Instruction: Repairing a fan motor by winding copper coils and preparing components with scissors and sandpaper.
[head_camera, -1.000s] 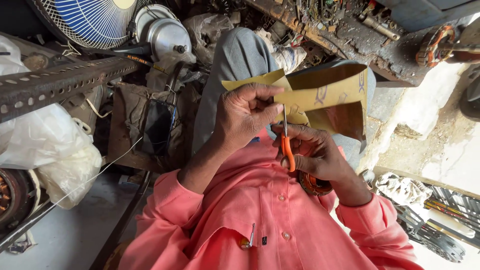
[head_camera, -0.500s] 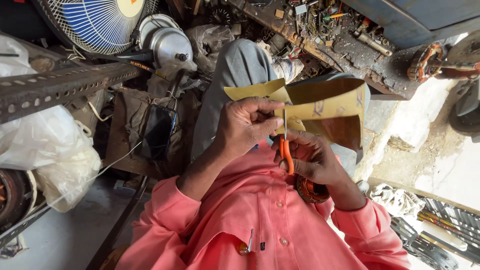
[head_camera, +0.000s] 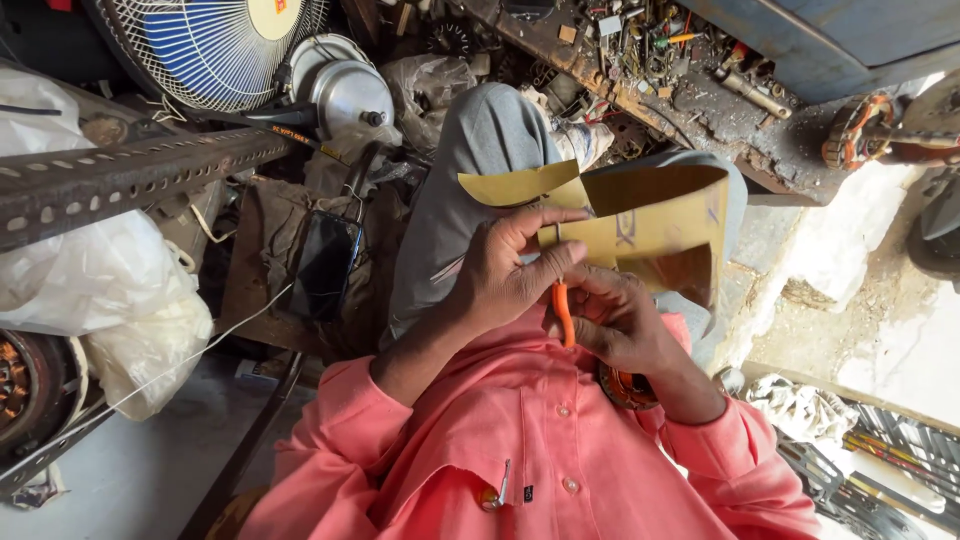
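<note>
A person in a pink shirt (head_camera: 540, 460) cuts a yellow sheet (head_camera: 650, 225) over their lap. Left of the sheet stand a fan (head_camera: 215, 45) and a phone (head_camera: 325, 265). The left hand (head_camera: 505, 275) is closed on the sheet's near edge, thumb on top; just below the sheet, the right hand (head_camera: 615, 320) is wrapped around orange-handled scissors (head_camera: 563, 312). A clean cut calls for the sheet held taut near the blades. A cluttered bench (head_camera: 640, 70) crowds above the sheet; open room lies to its right
</note>
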